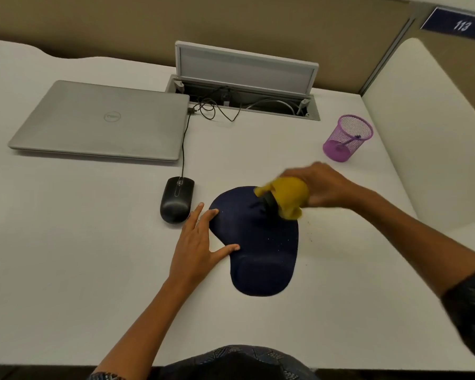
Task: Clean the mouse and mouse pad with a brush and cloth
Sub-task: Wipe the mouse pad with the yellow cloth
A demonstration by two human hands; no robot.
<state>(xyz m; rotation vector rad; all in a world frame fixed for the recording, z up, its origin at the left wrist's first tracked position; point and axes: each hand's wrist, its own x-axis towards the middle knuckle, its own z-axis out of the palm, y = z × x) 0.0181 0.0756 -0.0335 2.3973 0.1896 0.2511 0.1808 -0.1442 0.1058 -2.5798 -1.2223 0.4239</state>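
- Mouse pad: dark blue, flat on the desk, long axis running from the near wrist-rest end away toward the far rounded end; pale specks scattered over its cloth face.
- Directly under and nearward of the right hand, which hangs over the pad's far right corner; blurred, so probably mid-stroke.
- Right hand clamped around a yellow cloth and a brush, dark bristles touching the pad's far part.
- Rest of the pad stretching toward the body from that grip, so the likely sweep runs nearward along the long axis.
- Left hand flat, fingers spread apart, fingertips and thumb pressing the pad's left edge, holding nothing; well placed to steady it.
- Mouse: black, corded, just left of the pad, beside the left fingertips, far from the brush.
- Small dark crumbs on the desk just right of the pad.
- Farther out: closed laptop, purple mesh cup.
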